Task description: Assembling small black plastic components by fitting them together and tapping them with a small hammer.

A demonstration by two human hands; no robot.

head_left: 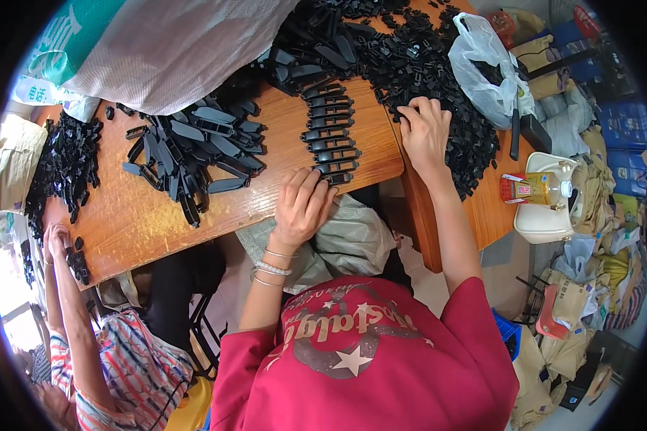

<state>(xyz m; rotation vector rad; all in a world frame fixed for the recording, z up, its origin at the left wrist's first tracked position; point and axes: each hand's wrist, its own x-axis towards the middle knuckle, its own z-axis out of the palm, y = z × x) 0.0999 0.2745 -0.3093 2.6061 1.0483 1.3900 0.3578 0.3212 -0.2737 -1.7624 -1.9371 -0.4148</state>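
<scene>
A column of black plastic frames point(331, 136), each long and narrow with cut-out slots, lies across the wooden table near its front edge. At the near end, my left hand point(304, 207) has its fingers bent together around the left end of the nearest frame. My right hand point(425, 136) is over the left side of a big heap of small black plastic clips point(467, 147). Its fingers are slightly curled and apart, touching the heap; no piece shows between them. Bracelets circle my left wrist.
Longer black shells point(194, 136) are piled on the left of the table point(280, 136). A co-worker's hands point(56, 241) touch small black parts at the left edge. A white sack point(187, 50), a plastic bag point(485, 68), a bottle point(535, 189) and a white bag point(546, 224) stand around.
</scene>
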